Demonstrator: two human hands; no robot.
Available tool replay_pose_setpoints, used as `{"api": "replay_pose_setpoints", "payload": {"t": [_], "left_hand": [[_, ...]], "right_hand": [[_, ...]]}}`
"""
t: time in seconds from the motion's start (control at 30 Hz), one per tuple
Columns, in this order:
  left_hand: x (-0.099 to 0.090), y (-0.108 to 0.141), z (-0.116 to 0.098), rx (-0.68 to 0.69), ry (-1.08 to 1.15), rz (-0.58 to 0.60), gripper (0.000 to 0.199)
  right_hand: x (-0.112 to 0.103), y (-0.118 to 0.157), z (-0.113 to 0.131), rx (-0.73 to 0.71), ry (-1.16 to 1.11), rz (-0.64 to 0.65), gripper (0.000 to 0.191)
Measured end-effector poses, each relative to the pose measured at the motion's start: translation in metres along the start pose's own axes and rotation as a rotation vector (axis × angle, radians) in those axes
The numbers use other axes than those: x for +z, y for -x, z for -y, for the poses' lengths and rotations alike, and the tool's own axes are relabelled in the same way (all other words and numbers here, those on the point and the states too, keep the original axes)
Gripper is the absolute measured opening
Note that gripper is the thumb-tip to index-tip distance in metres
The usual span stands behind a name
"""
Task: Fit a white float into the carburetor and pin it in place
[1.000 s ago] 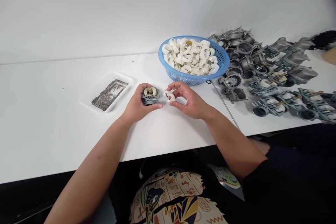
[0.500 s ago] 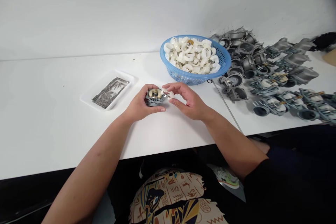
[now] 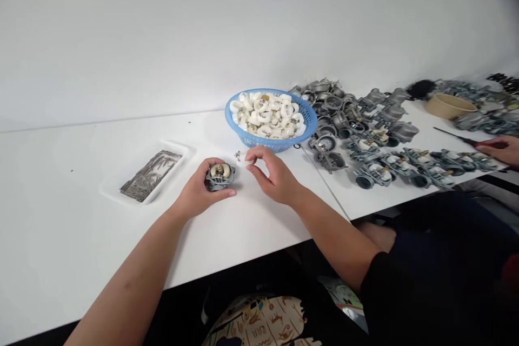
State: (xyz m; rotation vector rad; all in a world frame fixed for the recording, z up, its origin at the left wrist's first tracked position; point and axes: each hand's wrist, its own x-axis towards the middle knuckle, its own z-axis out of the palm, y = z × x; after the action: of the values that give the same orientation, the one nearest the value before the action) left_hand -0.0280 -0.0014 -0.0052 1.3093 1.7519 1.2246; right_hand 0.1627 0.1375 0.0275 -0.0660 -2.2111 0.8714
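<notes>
My left hand [image 3: 201, 186] wraps round a grey carburetor body [image 3: 221, 179] just above the white table. A cream float [image 3: 220, 171] sits in its open top, facing up. To its right, my right hand [image 3: 270, 173] is closed, fingers curled toward the thumb, on a white float [image 3: 243, 157]. Most of that float is hidden by the fingers or pale against the table; its small metal hinge piece [image 3: 237, 156] points left. The float and the carburetor body are apart.
A blue basket [image 3: 267, 144] heaped with white floats stands behind my right hand. At left lies a white tray [image 3: 106, 190] of metal pins. Carburetor bodies [image 3: 381, 173] and grey bowls [image 3: 330, 162] crowd the right. Another person's hand [image 3: 503, 150] holds a screwdriver [image 3: 456, 136] near a tan bowl [image 3: 450, 107].
My view has turned to the right. My right hand has drawn the white float away from the carburetor body. The other person's hand and screwdriver have come into view.
</notes>
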Motion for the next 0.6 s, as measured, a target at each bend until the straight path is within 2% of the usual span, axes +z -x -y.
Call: {"api": "replay_pose_setpoints", "payload": {"t": [0.1,0.17,0.23,0.3,0.33,0.4,0.5,0.6], "left_hand": [[0.0,0.001,-0.002,-0.038,-0.001,0.007,0.069],[0.001,0.001,-0.005,-0.059,0.004,0.015,0.07],[0.002,0.002,-0.008,-0.063,0.005,0.009,0.071],[0.002,0.003,-0.011,-0.069,-0.011,0.0,0.071],[0.003,0.003,-0.013,-0.072,-0.022,-0.006,0.071],[0.003,0.003,-0.015,-0.071,-0.038,-0.019,0.069],[0.002,0.003,-0.016,-0.06,-0.042,-0.012,0.067],[0.001,0.003,-0.015,-0.061,-0.039,0.02,0.066]], "right_hand": [[-0.034,-0.017,0.003,-0.172,0.162,-0.171,0.01],[-0.065,-0.034,-0.004,-0.171,0.296,-0.241,0.01],[-0.094,-0.051,-0.017,-0.004,0.407,-0.251,0.019],[-0.112,-0.063,-0.033,0.192,0.413,-0.087,0.04],[-0.115,-0.067,-0.041,0.275,0.395,0.021,0.05],[-0.112,-0.069,-0.054,0.361,0.356,0.171,0.056],[-0.096,-0.069,-0.064,0.361,0.395,0.225,0.049],[-0.085,-0.073,-0.068,0.38,0.531,0.258,0.043]]}}
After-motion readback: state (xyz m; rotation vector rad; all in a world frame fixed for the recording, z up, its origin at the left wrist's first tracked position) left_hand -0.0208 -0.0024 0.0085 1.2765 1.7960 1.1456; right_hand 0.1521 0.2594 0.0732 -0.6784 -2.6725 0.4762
